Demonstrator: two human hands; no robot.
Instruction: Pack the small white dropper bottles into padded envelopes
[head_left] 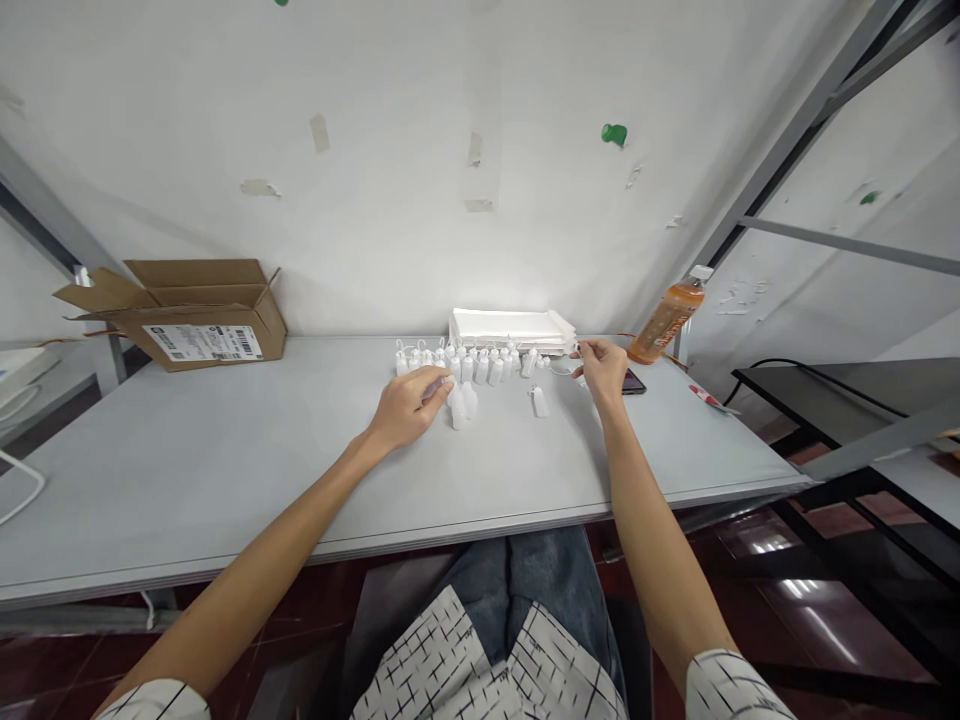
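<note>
Bare forearms [300, 520] cross the table [187, 460]; left hand [405, 408], half curled, rests fingertips on clustered small white bottles [460, 404], grip unclear. Right hand [604, 368] pinches a small white piece [578, 351] beside the bottle rows [472, 362]; keeping bottles upright seems wise.

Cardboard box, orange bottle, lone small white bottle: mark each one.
cardboard box [202, 340], head view, labelled front side.
orange bottle [664, 325], head view, its label.
lone small white bottle [538, 402], head view, its body.
</note>
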